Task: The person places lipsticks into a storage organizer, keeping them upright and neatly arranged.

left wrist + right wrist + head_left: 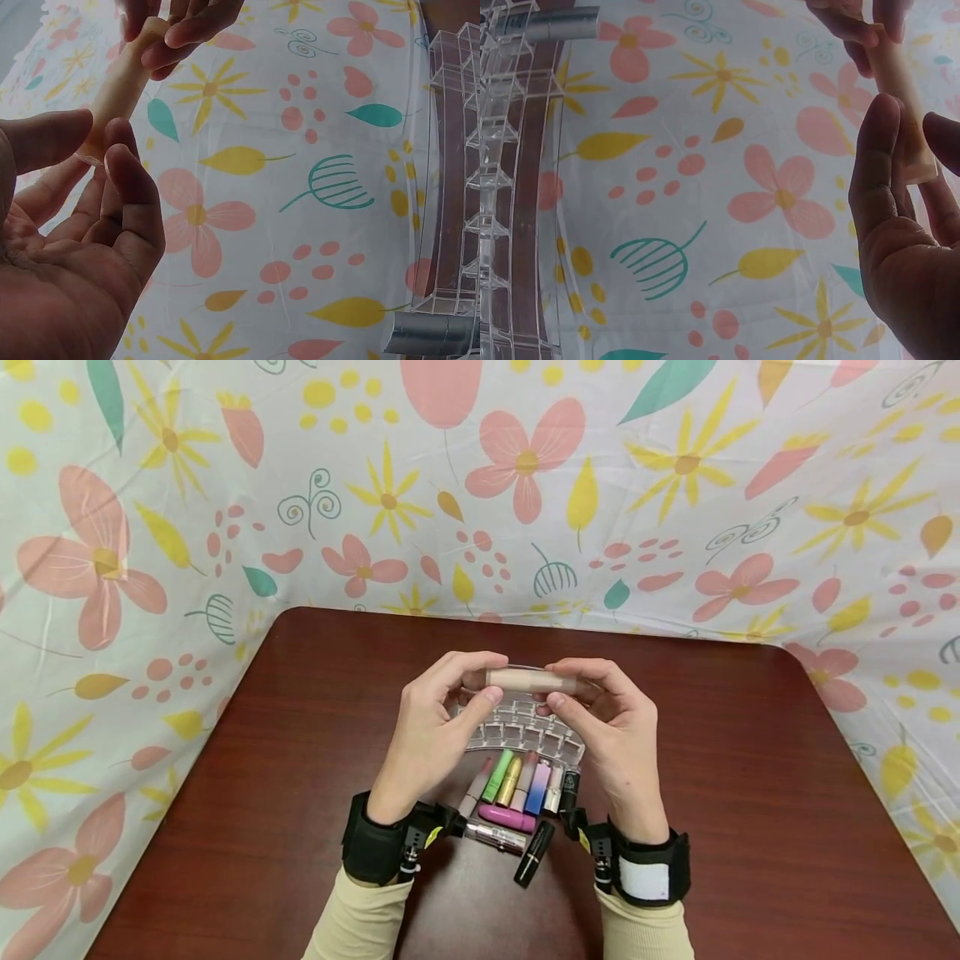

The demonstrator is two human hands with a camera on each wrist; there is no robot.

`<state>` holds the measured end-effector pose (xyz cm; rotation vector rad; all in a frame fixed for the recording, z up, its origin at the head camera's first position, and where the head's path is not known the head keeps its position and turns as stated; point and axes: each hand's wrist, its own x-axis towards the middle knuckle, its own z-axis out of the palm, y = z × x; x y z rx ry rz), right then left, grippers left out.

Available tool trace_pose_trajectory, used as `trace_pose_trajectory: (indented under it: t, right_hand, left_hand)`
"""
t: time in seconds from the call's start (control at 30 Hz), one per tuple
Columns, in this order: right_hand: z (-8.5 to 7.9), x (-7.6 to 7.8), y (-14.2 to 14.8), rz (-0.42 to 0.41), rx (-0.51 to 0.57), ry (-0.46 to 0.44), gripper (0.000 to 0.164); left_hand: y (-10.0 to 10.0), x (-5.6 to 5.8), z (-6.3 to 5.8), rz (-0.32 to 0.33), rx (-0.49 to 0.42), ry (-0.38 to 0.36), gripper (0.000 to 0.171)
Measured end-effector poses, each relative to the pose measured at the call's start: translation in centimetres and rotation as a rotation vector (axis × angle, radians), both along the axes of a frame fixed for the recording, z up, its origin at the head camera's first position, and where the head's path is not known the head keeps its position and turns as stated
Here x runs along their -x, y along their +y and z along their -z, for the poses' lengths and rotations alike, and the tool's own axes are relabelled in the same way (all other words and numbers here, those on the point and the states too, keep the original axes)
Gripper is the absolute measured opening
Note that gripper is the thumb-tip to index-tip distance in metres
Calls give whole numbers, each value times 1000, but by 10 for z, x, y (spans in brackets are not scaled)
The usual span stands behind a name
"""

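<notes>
A beige cosmetic tube (522,680), perhaps a lipstick or concealer, is held level above the table between both hands. My left hand (433,722) pinches its left end between thumb and fingers. On its right end, my right hand (621,731) has a similar pinch. Both wrist views show the tube (124,86) with fingers at each end. Below and behind it stands a clear compartmented organizer (513,732), partly hidden by the hands. Several lipsticks and tubes lie in front of the organizer, among them a green tube (497,777), a gold tube (508,781) and a blue-purple tube (537,787).
Closer to me lie a magenta tube (507,818), a silver tube (495,837) and a black tube (534,854). A silver-grey tube (429,334) rests at the organizer in the left wrist view. The dark wooden table (750,777) meets a flowered cloth (660,527) behind.
</notes>
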<state>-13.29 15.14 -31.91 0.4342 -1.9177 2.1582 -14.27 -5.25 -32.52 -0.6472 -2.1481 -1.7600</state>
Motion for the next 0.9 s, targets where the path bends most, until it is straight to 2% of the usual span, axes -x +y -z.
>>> trace_pose_trajectory:
  t: [0.3, 0.53, 0.9]
  right_hand:
    - [0, -1, -4, 7, -12, -2, 26]
    - [2, -1, -3, 24, 0, 4, 24]
    - [1, 1, -5, 7, 12, 18, 24]
  left_hand:
    - [-1, -1, 0, 5, 9, -3, 33]
    - [0, -1, -1, 16, 18, -6, 28]
    - [0, 0, -2, -1, 26, 4, 29]
